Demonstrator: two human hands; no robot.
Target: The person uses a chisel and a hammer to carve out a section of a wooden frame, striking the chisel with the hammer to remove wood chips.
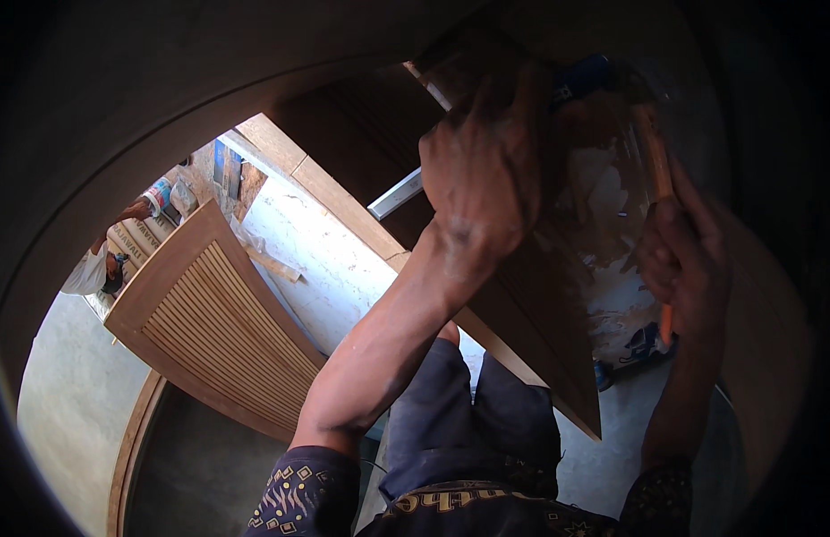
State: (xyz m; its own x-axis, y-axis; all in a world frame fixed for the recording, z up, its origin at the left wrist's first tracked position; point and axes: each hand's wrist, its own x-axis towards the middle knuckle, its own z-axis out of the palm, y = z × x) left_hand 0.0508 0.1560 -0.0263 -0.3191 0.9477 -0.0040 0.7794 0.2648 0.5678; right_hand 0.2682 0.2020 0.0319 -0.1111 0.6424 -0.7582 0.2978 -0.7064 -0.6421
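My left hand (482,166) is wrapped round a chisel. The chisel's flat silver blade (397,193) juts out to the left of my fist, and its blue handle (583,80) shows on the right. Under it lies a brown wooden door panel (522,309), with a pale edge facing left. My right hand (688,255) grips the orange handle of a hammer (655,157). The hammer's head is by the butt of the chisel handle, in deep shade; I cannot tell if they touch.
At left, a louvred wooden panel (222,318) leans at a slant beside a curved wooden frame (133,456). A white marbled board (321,259) lies behind it. Another person's hand (136,210) holds a can (158,195) at far left. A white-smeared surface (612,277) lies right.
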